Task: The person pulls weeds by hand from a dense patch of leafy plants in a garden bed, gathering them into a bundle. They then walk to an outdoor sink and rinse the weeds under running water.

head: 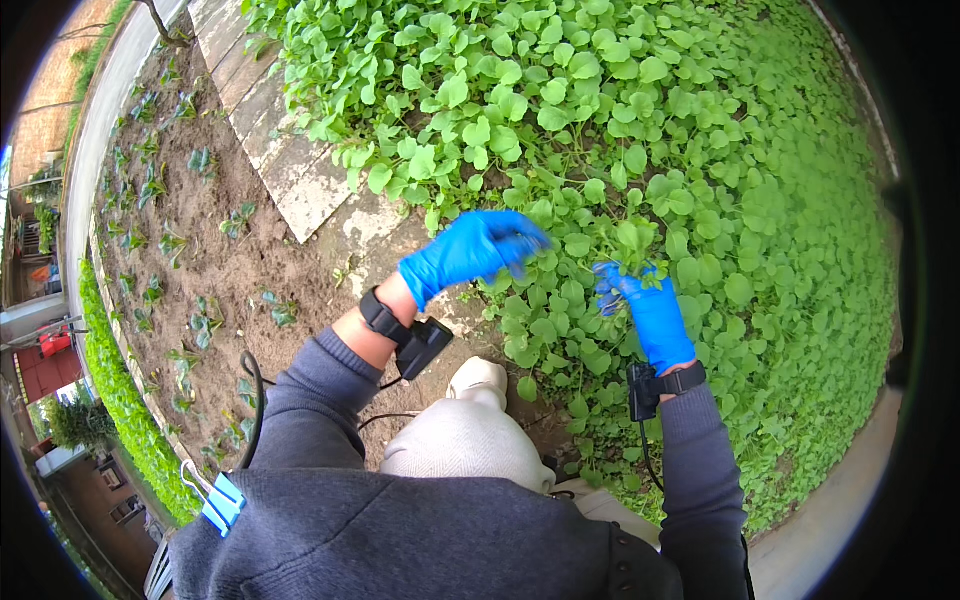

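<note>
My right hand (649,311), in a blue disposable glove, grips a small bunch of pulled leafy green seedlings (636,238). Their leaves rise above the fingers, and thin pale stems or roots poke out below. To its left, my left hand (480,251), gloved the same way, hovers at the edge of the dense bed of round-leaved seedlings (555,116). Its fingers are bent and blurred by motion, so whether anything is pinched between them is unclear. Some leaves lie right beside its fingertips.
Stone slabs (315,191) run along the left side of the bed. Beyond them is bare soil (225,281) with spaced young plants (204,322). My shoe (478,379) is on the ground between the plots. Cables hang from black devices (424,349) strapped at both wrists.
</note>
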Action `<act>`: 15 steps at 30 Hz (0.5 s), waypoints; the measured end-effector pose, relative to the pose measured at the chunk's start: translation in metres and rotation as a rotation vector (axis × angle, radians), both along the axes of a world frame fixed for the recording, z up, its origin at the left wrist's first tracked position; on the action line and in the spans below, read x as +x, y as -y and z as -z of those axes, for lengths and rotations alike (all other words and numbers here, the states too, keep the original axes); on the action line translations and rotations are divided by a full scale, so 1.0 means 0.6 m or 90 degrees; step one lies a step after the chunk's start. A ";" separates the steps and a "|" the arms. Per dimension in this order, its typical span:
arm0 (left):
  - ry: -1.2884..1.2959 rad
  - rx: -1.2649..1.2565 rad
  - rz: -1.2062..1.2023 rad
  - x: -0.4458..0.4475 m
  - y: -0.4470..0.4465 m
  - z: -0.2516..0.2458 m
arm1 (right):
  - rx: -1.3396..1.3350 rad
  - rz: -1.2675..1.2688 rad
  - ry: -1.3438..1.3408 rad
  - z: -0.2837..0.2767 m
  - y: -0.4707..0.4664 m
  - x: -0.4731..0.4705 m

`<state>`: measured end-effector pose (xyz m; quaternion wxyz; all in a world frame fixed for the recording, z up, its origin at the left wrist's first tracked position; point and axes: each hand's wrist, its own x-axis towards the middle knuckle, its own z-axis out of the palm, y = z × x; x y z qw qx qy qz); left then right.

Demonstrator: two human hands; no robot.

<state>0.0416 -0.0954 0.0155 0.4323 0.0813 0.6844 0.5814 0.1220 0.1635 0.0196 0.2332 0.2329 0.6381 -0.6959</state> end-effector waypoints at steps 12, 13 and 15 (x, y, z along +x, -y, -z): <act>-0.404 -0.656 -0.050 -0.047 0.000 0.192 | -0.005 0.041 0.004 0.002 0.002 0.014; -0.415 -0.669 -0.050 -0.047 -0.002 0.199 | -0.001 0.043 0.009 0.003 0.001 0.014; -0.435 -0.684 -0.048 -0.049 -0.005 0.212 | 0.003 0.046 0.016 0.003 -0.003 0.015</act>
